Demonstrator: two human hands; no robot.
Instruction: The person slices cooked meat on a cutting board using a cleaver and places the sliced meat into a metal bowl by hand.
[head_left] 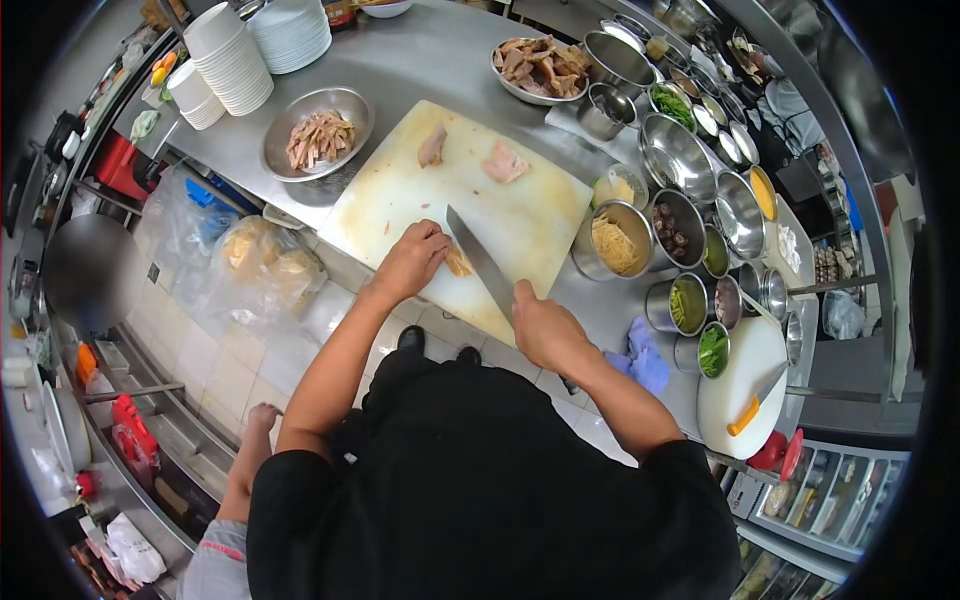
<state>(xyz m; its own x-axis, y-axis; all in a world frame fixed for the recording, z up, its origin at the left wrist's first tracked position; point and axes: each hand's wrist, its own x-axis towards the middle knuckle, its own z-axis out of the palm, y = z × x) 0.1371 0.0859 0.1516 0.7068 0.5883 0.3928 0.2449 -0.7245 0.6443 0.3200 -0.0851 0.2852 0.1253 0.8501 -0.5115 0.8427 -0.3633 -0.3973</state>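
My right hand (548,330) is wrapped round the handle of a kitchen knife (480,262), its long blade slanting up and left over the white cutting board (400,160). Just left of the blade, my left hand (414,258) has its fingers curled down onto a brownish piece of cooked meat (459,263), partly hidden by the fingers. Two more pieces lie farther up the board: a narrow piece of meat (432,146) and a wider pale piece of meat (506,162). Small scraps are scattered on the board.
A steel bowl of cut meat strips (320,140) stands left of the board, and a bowl of larger meat chunks (541,70) behind it. Several ingredient containers (620,240) crowd the right side. A yellow-handled knife (745,415) lies on another board. Someone's arm (255,450) shows at lower left.
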